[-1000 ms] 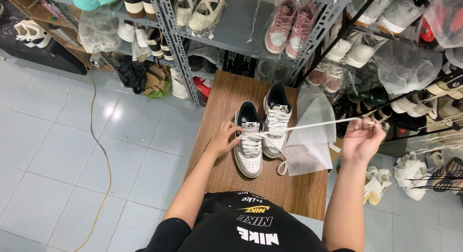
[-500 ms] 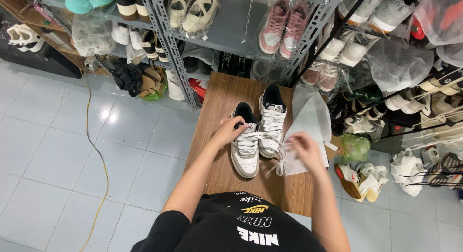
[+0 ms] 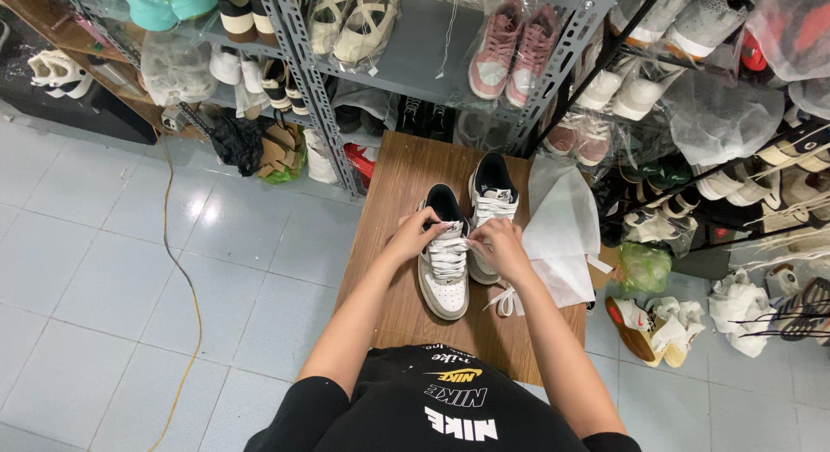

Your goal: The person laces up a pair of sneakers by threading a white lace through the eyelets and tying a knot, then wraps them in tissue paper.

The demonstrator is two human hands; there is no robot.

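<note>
Lacing a sneaker at mid-frame on the wooden surface (image 3: 389, 288).
Both hands, left hand (image 3: 418, 234) and right hand (image 3: 501, 247), pinched the white lace (image 3: 451, 238) near the top eyelets of the near sneaker (image 3: 444, 253); lower rows looked threaded, loose ends (image 3: 508, 301) remained untied. Its mate (image 3: 493, 195) stood just beside, white paper (image 3: 560, 231) rightward.
</note>
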